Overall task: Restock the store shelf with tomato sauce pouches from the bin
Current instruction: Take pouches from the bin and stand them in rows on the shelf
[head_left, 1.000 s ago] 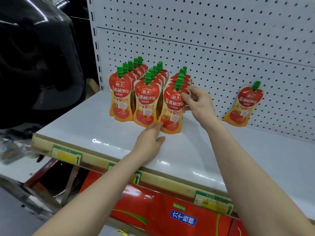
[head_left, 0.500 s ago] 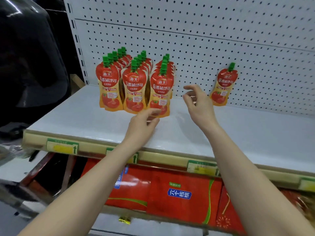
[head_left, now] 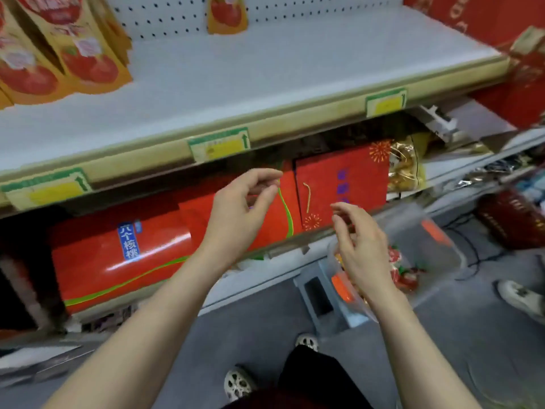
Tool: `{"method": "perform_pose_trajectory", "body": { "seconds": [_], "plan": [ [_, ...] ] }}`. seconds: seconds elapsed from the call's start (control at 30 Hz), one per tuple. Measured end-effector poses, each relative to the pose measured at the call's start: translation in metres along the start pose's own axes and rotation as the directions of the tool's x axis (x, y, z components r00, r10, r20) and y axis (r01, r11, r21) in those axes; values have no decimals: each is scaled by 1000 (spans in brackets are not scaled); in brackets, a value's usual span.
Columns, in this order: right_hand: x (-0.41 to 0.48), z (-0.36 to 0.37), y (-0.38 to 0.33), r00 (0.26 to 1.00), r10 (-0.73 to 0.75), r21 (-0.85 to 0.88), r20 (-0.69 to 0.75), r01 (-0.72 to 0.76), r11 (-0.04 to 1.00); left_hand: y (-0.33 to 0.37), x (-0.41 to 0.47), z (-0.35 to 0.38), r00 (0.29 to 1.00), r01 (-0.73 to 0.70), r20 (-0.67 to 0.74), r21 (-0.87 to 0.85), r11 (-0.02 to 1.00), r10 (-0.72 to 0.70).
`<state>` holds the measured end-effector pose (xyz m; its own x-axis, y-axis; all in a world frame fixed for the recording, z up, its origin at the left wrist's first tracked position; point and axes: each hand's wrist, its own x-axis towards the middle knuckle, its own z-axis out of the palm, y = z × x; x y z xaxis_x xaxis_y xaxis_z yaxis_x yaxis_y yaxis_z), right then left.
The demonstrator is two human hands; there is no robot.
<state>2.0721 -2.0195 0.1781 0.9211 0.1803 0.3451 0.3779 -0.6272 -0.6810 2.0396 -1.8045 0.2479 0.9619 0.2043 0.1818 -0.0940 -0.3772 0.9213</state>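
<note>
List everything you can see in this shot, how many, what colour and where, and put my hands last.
tomato sauce pouches: several, blurred, red and orange, standing at the shelf's left
lone pouch: one, red and orange, against the pegboard
shelf: one, white, upper half of the view
price tags: three, green and yellow, along the shelf's front edge
red boxes: at least two, red, on the level below
gold packet: one, gold, right of the red boxes
bin: one, clear, low on the right
binned pouches: count unclear, red, inside the bin
stool: one, grey, under the bin
left hand: empty, fingers loosely curled, before the red boxes
right hand: empty, above the bin
</note>
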Motion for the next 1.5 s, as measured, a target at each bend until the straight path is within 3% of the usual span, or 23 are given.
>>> {"method": "perform_pose_trajectory", "body": {
  "seconds": [0.1, 0.2, 0.37, 0.5, 0.7, 0.8, 0.87, 0.93, 1.0, 1.07, 1.13, 1.23, 1.3, 1.4, 1.5],
  "plan": [
    [-51, -3, 73, 978, 198, -31, 63, -196, 980, -27, -6, 70, 982, 61, 174, 46, 997, -68],
    [-85, -10, 144, 907, 405, -66, 119, -399, 914, -63, -13, 139, 926, 166, 324, 109, 980, -193],
    [-94, -34, 264, 673, 717, -266, 182, -668, 695, -131, -17, 268, 770, 298, 496, 278, 913, -402],
    [-69, -26, 359, 465, 843, -476, 271, -697, 537, -193, -10, 353, 688, 304, 541, 390, 869, -483],
    [-33, 25, 432, 385, 811, -604, 442, -541, 585, -266, 26, 434, 737, 11, 521, 627, 779, -430],
    [-39, 31, 456, 383, 804, -444, 455, -685, 578, -300, 37, 454, 714, -36, 518, 699, 714, -471],
    [-40, 28, 459, 390, 740, -263, 548, -759, 595, -314, 39, 463, 697, -47, 505, 741, 670, -509],
    [-37, 25, 459, 458, 670, -130, 584, -762, 634, -320, 38, 469, 702, -75, 491, 771, 632, -516],
    [-30, 25, 462, 537, 686, 46, 491, -802, 595, -321, 38, 472, 737, -48, 451, 778, 627, -503],
    [-19, 25, 468, 562, 768, 212, 307, -827, 520, -319, 41, 476, 752, 26, 405, 769, 639, -519],
    [-10, 27, 476, 512, 833, 301, 208, -844, 444, -319, 44, 480, 739, 28, 393, 794, 607, -547],
    [-6, 35, 481, 320, 904, 292, 285, -927, 236, -317, 49, 483, 716, -123, 450, 834, 539, -533],
    [-8, 39, 483, 235, 915, 273, 329, -951, 146, -316, 54, 480, 710, -208, 489, 833, 512, -507],
    [-8, 37, 481, 196, 913, 301, 358, -950, 86, -317, 54, 479, 684, -284, 555, 800, 529, -472],
    [-7, 27, 473, 221, 909, 379, 353, -922, 77, -307, 50, 476, 713, -215, 534, 783, 584, -454]
  ]
}}
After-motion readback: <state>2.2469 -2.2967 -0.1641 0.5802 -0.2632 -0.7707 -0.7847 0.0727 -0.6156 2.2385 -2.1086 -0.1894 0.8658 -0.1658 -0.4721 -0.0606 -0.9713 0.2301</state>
